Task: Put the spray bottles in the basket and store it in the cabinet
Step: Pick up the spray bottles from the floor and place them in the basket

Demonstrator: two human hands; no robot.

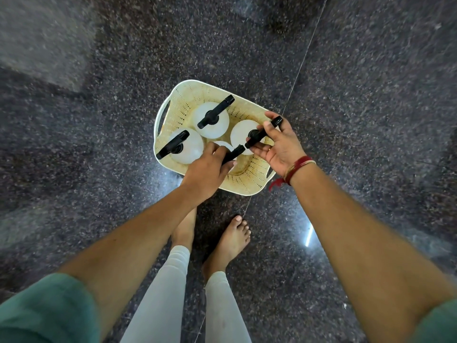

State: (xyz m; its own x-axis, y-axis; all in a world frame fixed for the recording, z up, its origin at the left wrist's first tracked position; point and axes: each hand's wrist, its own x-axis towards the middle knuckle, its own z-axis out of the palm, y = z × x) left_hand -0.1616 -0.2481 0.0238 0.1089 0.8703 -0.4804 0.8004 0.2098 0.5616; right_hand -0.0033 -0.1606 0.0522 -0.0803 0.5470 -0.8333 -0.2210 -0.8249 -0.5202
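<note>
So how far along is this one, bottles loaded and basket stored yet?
Loading looks nearly done: four spray bottles stand in the basket on the floor, two of them untouched, at the far side and the left. In hand: the left hand is on the near bottle's trigger head and the right hand on the right bottle's. Left: storing the basket; no cabinet is in view.
</note>
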